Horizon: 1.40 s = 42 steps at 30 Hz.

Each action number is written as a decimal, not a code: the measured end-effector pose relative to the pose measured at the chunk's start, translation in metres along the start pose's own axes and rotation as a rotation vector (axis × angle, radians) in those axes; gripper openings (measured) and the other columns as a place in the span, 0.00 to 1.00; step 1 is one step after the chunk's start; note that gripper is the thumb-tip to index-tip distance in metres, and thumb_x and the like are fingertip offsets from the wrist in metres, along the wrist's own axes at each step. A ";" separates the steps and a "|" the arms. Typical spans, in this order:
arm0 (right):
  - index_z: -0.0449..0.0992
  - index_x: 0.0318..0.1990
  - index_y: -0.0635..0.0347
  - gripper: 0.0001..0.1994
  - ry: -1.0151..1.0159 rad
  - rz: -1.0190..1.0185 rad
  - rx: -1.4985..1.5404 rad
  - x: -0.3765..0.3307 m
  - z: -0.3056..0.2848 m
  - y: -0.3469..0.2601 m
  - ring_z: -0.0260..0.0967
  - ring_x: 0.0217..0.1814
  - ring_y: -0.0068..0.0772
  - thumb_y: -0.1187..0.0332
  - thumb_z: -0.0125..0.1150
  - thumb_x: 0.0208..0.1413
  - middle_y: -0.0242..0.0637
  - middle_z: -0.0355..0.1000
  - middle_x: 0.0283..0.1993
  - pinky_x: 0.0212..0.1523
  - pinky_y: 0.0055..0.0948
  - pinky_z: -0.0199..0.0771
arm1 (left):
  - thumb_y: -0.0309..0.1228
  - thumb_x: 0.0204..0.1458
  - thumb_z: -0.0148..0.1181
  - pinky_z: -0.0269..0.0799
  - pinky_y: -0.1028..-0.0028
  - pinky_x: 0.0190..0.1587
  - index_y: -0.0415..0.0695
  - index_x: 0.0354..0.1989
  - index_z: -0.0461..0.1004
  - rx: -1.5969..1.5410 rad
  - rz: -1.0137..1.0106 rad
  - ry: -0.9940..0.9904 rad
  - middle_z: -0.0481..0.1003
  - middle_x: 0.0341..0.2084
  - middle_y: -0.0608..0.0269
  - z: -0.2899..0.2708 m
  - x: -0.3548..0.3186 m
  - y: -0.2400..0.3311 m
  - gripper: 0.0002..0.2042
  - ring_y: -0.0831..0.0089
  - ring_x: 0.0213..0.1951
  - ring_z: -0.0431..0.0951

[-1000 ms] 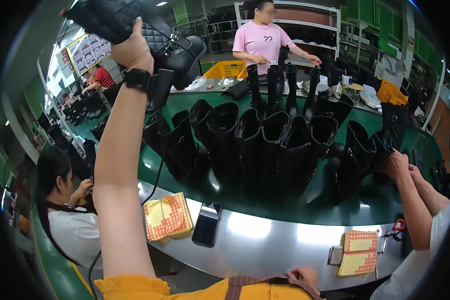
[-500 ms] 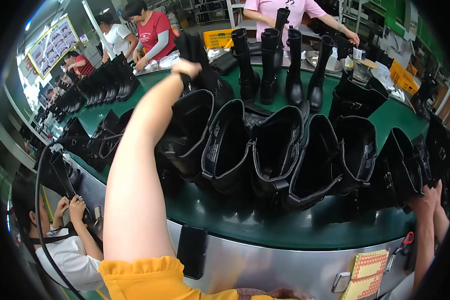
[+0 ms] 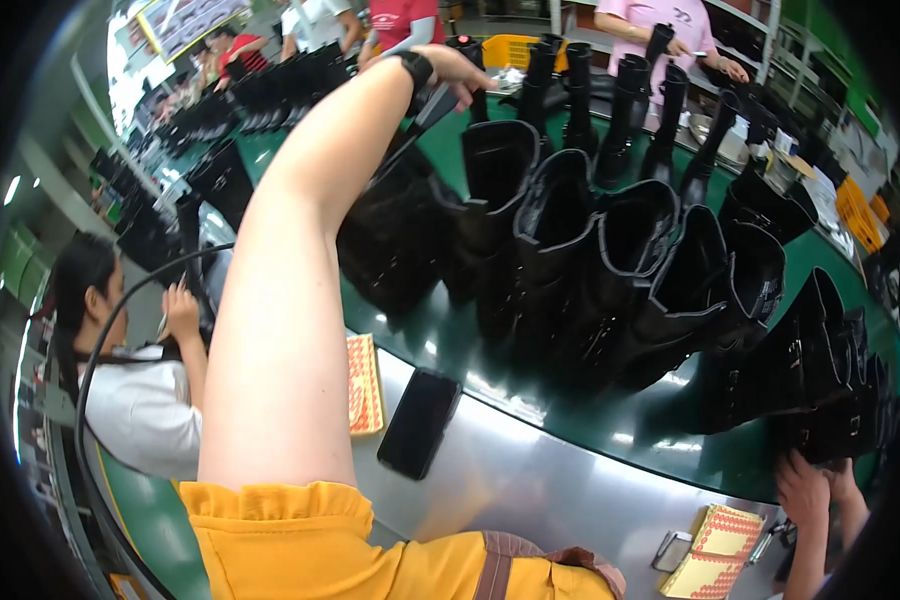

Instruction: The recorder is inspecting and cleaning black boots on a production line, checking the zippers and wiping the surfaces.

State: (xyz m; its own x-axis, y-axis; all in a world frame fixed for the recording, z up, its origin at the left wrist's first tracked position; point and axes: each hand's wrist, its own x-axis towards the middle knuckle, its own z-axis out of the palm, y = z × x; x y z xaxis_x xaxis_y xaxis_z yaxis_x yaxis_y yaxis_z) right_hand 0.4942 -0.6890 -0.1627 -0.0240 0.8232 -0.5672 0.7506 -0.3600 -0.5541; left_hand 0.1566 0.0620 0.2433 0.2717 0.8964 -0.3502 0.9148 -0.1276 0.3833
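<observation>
My left arm reaches far across the green bench from a yellow ruffled sleeve, with a dark band on the wrist. My left hand [image 3: 452, 76] is over the far part of the bench, its fingers stretched out and nothing plainly gripped. Just past the fingertips stands a black boot [image 3: 478, 106], partly hidden. Beneath the wrist and forearm are dark boots [image 3: 395, 225], blurred and partly covered by my arm. Beside them stand tall black boots with wide open tops, such as one boot [image 3: 500, 165] nearest my hand. My right hand does not show.
Several upright boots [image 3: 622, 120] line the bench's far side. A black phone [image 3: 420, 424] lies on the metal ledge [image 3: 510, 470], between patterned paper pads [image 3: 366, 385]. At right, another person's hands [image 3: 808, 488] touch boots. A person in white [image 3: 140, 410] sits at left.
My left hand has come away from the dark boot it was on and reached farther out, fingers extended. The view has tilted and shifted.
</observation>
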 end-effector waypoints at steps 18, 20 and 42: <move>0.80 0.30 0.58 0.12 0.634 -0.293 0.186 0.036 -0.055 -0.065 0.69 0.24 0.25 0.60 0.72 0.45 0.34 0.74 0.23 0.27 0.26 0.68 | 0.62 0.41 0.66 0.56 0.66 0.63 0.42 0.60 0.64 -0.016 0.071 0.335 0.65 0.58 0.47 0.047 -0.224 -0.145 0.43 0.57 0.63 0.61; 0.78 0.27 0.58 0.11 0.664 -0.381 0.216 0.030 -0.063 -0.092 0.66 0.22 0.22 0.63 0.73 0.44 0.33 0.72 0.21 0.25 0.23 0.65 | 0.58 0.42 0.67 0.61 0.71 0.58 0.44 0.54 0.70 -0.131 0.052 0.375 0.69 0.52 0.53 0.062 -0.228 -0.136 0.37 0.65 0.57 0.67; 0.74 0.27 0.60 0.07 0.737 -0.487 0.157 0.017 -0.079 -0.115 0.59 0.19 0.18 0.78 0.70 0.44 0.30 0.68 0.21 0.20 0.21 0.59 | 0.57 0.30 0.74 0.73 0.66 0.47 0.36 0.43 0.78 0.331 0.090 0.496 0.79 0.38 0.47 0.119 -0.183 0.002 0.37 0.55 0.43 0.79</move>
State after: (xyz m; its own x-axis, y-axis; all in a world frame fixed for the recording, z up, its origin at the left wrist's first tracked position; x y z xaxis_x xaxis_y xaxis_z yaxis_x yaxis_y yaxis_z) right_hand 0.4595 -0.5991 -0.0604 0.1546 0.9539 0.2573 0.6677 0.0910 -0.7388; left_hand 0.1443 -0.1529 0.2062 0.2539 0.9568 0.1419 0.9606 -0.2666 0.0787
